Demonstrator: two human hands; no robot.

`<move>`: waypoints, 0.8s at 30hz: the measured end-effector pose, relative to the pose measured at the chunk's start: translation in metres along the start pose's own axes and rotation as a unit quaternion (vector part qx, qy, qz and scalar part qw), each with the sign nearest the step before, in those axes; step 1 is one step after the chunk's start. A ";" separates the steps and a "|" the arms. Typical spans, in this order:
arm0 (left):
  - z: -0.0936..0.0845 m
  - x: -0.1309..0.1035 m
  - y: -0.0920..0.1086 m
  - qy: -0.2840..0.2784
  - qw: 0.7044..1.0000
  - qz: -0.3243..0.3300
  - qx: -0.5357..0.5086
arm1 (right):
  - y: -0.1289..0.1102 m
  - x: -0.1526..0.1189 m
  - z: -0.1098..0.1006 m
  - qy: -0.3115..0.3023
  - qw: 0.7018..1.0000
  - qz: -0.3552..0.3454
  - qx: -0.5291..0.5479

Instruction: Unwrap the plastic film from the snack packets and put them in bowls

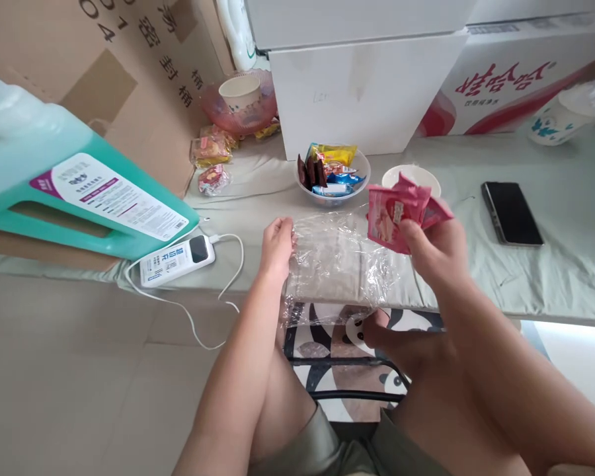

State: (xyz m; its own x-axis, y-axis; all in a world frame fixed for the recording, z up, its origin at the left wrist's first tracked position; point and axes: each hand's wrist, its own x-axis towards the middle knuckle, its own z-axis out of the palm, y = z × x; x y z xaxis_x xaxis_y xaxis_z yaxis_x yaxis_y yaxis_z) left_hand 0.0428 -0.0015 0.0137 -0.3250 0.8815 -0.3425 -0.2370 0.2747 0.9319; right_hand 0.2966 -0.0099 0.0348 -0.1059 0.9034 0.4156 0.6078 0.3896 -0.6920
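My left hand (278, 248) pinches the left edge of a clear plastic bag (327, 264), which lies over the front edge of the cloth-covered surface and hangs down a little. Pink snack packets (396, 210) are gripped in my right hand (439, 248), held above the bag's right side. Behind them stands a round white bowl or lid (411, 176), partly hidden by the packets. A clear plastic bowl (332, 198) with yellow, blue and dark brown wrapped snacks sits just beyond the bag.
A jug of green liquid (129, 192) and a white power bank (177, 262) with a cable are at left. Wrapped snacks (212, 149) and a pink bowl (240, 119) lie farther back. White boxes (347, 92) line the rear. A phone (512, 213) and paper cup (550, 125) are at right.
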 end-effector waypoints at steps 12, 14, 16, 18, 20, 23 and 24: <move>-0.005 -0.002 0.000 -0.064 0.998 0.025 0.013 | -0.017 0.179 0.044 -0.197 0.945 -0.073 -0.249; -0.006 -0.001 0.000 -0.072 0.997 0.024 0.004 | -0.003 0.185 0.050 -0.206 0.940 -0.093 -0.255; -0.006 -0.001 0.000 -0.080 0.997 0.024 0.002 | 0.002 0.186 0.050 -0.194 0.939 -0.100 -0.267; -0.006 -0.001 0.000 -0.084 0.996 0.020 0.006 | -0.001 0.187 0.048 -0.182 0.936 -0.103 -0.283; -0.006 -0.002 0.000 -0.085 0.996 0.015 0.012 | -0.005 0.187 0.047 -0.185 0.932 -0.105 -0.294; -0.005 -0.004 0.002 -0.084 0.996 0.009 0.022 | -0.006 0.187 0.052 -0.206 0.920 -0.126 -0.308; -0.004 -0.005 0.002 -0.084 0.996 0.009 0.025 | -0.005 0.186 0.055 -0.210 0.916 -0.140 -0.312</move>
State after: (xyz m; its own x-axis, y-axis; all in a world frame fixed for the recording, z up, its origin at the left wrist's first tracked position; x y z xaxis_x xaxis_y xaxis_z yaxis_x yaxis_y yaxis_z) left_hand 0.0399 -0.0069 0.0168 -0.1697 0.9370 -0.3052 -0.1863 0.2737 0.9436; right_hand 0.2308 0.1659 0.0830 -0.5407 0.8237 0.1708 0.8278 0.5571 -0.0661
